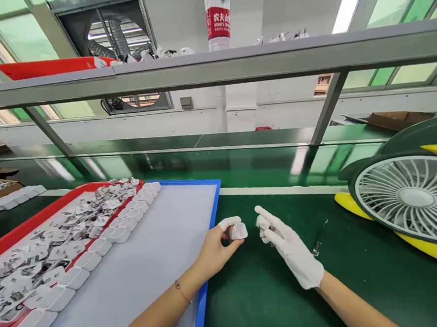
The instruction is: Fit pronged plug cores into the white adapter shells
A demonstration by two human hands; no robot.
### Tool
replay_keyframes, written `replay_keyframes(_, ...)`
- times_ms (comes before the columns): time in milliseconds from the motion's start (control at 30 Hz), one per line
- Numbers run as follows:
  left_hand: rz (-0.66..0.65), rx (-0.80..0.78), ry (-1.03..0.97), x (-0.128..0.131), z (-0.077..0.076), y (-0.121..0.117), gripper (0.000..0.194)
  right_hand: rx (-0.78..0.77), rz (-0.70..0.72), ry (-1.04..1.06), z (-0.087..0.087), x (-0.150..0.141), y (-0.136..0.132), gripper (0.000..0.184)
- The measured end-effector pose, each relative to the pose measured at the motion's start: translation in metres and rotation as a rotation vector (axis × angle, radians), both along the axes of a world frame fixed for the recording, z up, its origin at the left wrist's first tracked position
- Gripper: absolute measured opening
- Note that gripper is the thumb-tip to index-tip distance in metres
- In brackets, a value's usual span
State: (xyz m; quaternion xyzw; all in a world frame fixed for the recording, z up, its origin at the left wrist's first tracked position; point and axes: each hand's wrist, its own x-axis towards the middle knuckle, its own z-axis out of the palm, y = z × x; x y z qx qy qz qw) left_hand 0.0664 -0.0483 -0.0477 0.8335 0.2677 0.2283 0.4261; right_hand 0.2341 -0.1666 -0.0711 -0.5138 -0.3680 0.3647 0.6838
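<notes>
My left hand (218,247), with a white cover on one finger, pinches a small white plastic housing (238,231) between thumb and fingers, above the blue tray's right edge. Facing it across a short gap is my right hand (288,243) in a white glove. Its index finger and thumb point toward the housing while the other fingers curl in. Small white and metallic bits show at those curled fingers, too small to name. Similar white housings (101,246) stand in a row along the left side of the blue-rimmed tray (171,235).
A red tray (26,229) full of white parts with metal pieces lies at the left. A small clear tool (320,238) rests on the green table (359,283). A fan (415,198) stands at the right. Overhead, a metal shelf (213,70) carries a bottle (218,20).
</notes>
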Motion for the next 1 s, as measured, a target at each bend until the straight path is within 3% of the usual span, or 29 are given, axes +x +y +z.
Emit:
replay_keyframes(267, -0.087, 0.121, 0.070, 0.000, 0.000, -0.003, 0.037, -0.025, 0.017, 0.083, 0.006, 0.000, -0.002, 0.029)
replay_keyframes(500, -0.142, 0.038, 0.038, 0.003, 0.003, -0.003, 0.030, -0.042, 0.110, 0.269, 0.011, 0.002, -0.006, 0.032)
replay_keyframes(733, -0.138, -0.001, 0.060, 0.004, 0.001, -0.001, 0.032, -0.073, 0.020, 0.359, 0.006, 0.008, -0.002, 0.030)
replay_keyframes(900, -0.149, -0.007, 0.059, 0.004, 0.001, 0.000, 0.033, -0.104, 0.070, 0.406, 0.008, 0.010, -0.004, 0.053)
replay_keyframes(1000, -0.157, -0.003, 0.072, 0.004, 0.001, 0.000, 0.033, -0.088, 0.051, 0.424, 0.007, 0.012, -0.004, 0.052)
